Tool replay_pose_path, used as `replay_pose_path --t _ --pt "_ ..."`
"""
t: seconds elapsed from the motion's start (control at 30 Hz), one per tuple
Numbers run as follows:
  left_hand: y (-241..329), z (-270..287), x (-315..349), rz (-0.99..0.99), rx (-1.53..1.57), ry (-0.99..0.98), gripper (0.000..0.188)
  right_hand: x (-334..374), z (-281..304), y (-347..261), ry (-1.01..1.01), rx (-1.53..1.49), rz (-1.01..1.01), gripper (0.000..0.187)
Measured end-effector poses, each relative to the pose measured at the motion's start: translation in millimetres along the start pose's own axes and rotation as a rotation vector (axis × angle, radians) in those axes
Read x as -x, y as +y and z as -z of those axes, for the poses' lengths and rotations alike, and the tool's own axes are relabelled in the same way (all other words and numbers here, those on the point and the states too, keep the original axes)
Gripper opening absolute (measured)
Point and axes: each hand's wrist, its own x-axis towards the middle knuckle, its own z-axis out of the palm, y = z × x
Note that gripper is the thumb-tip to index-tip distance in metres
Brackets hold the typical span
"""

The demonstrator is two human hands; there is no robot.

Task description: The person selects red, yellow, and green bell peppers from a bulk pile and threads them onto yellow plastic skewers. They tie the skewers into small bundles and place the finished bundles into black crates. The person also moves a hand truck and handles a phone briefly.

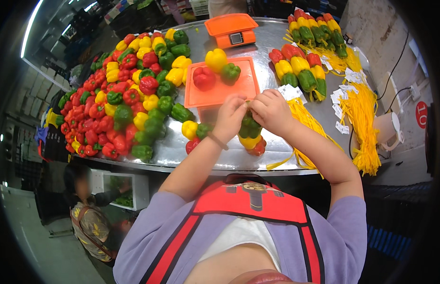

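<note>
My left hand [231, 119] and my right hand [273, 112] meet over the middle of the metal table, fingers pinched together at the upper end of a bundle of bell peppers [249, 131]. The bundle has green at my fingers, yellow below it and red at the bottom. Whatever my fingertips pinch there is mostly hidden. Just beyond is an orange tray [248, 90] bearing a red pepper [204, 79], a yellow pepper [216, 60] and a green pepper [230, 74]. Beside my left wrist lies a small group of yellow, green and red peppers [190, 128].
A large heap of mixed peppers [106, 109] covers the left. An orange scale [231, 29] stands at the back. On the right are packed pepper bundles [300, 68], yellow mesh strips [362, 128] with white tags, and a white mug [389, 128]. Another person [89, 213] is at lower left.
</note>
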Motion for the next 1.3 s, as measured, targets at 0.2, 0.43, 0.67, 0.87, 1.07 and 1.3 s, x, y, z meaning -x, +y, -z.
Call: replay_pose_path --t 0.2,0.43,0.67,0.87,1.07,1.3 --pt "-13.5 5.1 -10.3 0.199 0.219 -0.022 0.018 -18.7 9.8 -9.0 -0.199 0.342 0.299 0.007" --pt "-6.1 7.9 -8.4 0.014 0.029 -0.069 0.013 -23.5 -0.4 24.5 -0.272 -0.051 0.187 0.008" --pt "-2.3 -9.8 -3.7 0.048 0.191 -0.007 0.009 12.7 -19.2 14.7 0.007 -0.558 -0.436 0.013" --pt "-5.9 -9.1 -11.4 -0.040 0.092 -0.120 0.011 27.8 -39.3 -6.6 0.336 -0.682 -0.737 0.011" --pt "-2.1 -11.6 -11.8 -0.153 0.055 -0.139 0.012 30.7 -42.2 -9.8 0.387 -0.787 -0.876 0.009" --pt "-10.8 -7.3 -12.2 -0.088 0.147 -0.181 0.014 11.9 -4.4 -13.9 0.135 -0.491 -0.619 0.018"
